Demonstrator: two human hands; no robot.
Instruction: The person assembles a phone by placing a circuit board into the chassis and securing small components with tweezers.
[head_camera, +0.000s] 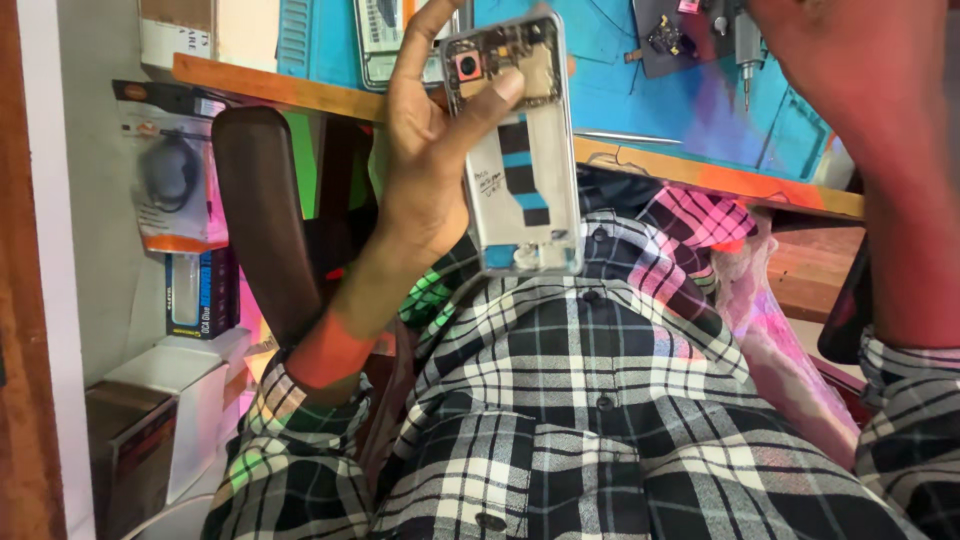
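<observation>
Blue mat (600, 90) behind; left hand (425, 165) holds opened phone (520, 150), right hand (860, 70) cropped.

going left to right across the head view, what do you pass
packaged item hanging on the wall → dark chair back → left hand → opened phone it holds → screwdriver on the blue mat → right hand

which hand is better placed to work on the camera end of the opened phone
Right, probably. The left hand already grips the opened phone, thumb pressed near its camera module, so it is occupied. The right hand is raised near the screwdriver; whether it holds anything cannot be told.
</observation>
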